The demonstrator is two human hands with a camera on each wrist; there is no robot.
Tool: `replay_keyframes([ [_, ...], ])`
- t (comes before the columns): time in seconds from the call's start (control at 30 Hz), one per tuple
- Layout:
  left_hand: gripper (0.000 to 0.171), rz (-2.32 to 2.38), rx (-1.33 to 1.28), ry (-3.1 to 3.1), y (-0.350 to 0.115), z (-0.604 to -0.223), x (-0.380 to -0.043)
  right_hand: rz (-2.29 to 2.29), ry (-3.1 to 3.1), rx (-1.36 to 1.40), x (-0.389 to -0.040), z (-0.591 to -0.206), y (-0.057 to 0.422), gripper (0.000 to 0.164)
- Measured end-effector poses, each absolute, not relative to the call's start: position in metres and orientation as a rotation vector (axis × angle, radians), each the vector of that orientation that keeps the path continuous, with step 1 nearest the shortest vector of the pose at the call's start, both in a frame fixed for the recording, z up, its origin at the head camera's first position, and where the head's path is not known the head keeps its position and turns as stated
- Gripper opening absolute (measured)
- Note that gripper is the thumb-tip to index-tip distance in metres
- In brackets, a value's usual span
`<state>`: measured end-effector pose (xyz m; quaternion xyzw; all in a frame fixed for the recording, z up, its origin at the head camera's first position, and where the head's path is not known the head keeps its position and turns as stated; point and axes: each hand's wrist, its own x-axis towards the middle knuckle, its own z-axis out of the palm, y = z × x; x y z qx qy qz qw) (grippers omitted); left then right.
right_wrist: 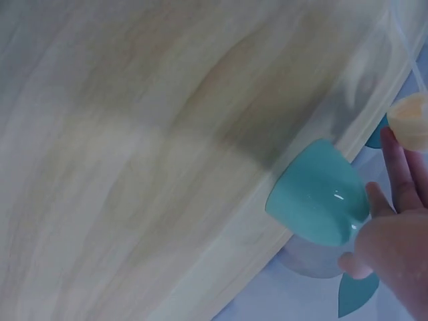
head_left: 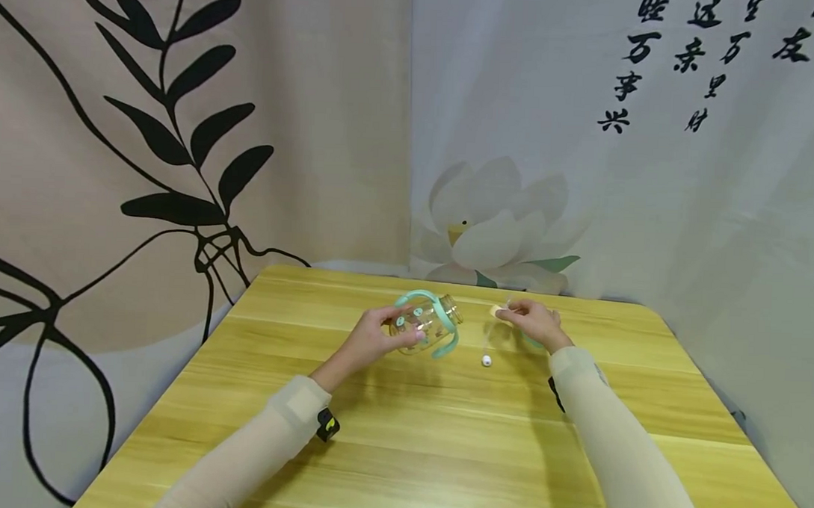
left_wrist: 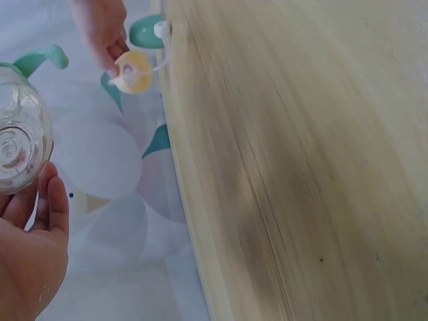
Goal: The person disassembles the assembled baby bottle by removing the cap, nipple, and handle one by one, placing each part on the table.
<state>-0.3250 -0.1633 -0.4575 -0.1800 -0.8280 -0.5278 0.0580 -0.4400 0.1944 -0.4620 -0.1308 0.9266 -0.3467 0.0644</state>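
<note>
My left hand (head_left: 369, 333) grips a clear, yellow-tinted sippy cup (head_left: 433, 324) by its body. The cup is tilted, its open threaded neck toward the right, with teal handles (head_left: 449, 344) around it. In the left wrist view its round clear base (left_wrist: 17, 144) shows. My right hand (head_left: 541, 324) pinches a small pale-yellow straw lid (left_wrist: 134, 71), apart from the cup. A thin clear straw hangs from the lid, ending in a white ball (head_left: 487, 361). Close to the right hand's lower fingers is a glossy teal cap (right_wrist: 317, 194), mostly hidden in the head view.
Both hands are over the far half of a wood-grain table (head_left: 426, 464). Behind its back edge hangs a printed cloth (head_left: 344, 132) with dark leaves, a lotus and writing. Dark wrist devices (head_left: 328, 425) sit at the sleeve cuffs.
</note>
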Motion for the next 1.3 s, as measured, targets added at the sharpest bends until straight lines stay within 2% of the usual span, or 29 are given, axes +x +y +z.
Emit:
replay_keyframes([
  [0.17, 0.069, -1.595, -0.535, -2.509, -0.166, -0.457, -0.323, -0.979, 2.811, -0.392, -0.441, -0.465, 0.193, 0.066],
  [0.47, 0.063, -1.633, -0.528, -2.505, -0.168, -0.460, -0.318, -0.829, 2.869, -0.425, -0.442, -0.472, 0.191, 0.060],
  [0.67, 0.064, -1.622, -0.540, -2.513, -0.166, -0.460, -0.318, -0.810, 2.889, -0.445, -0.442, -0.470, 0.188, 0.065],
  [1.07, 0.069, -1.601, -0.530, -2.523, -0.159, -0.454, -0.317, -0.838, 2.911, -0.461, -0.430, -0.452, 0.199, 0.072],
  [1.3, 0.068, -1.608, -0.531, -2.500, -0.157, -0.447, -0.315, -0.895, 2.943, -0.546, -0.425, -0.430, 0.196, 0.065],
])
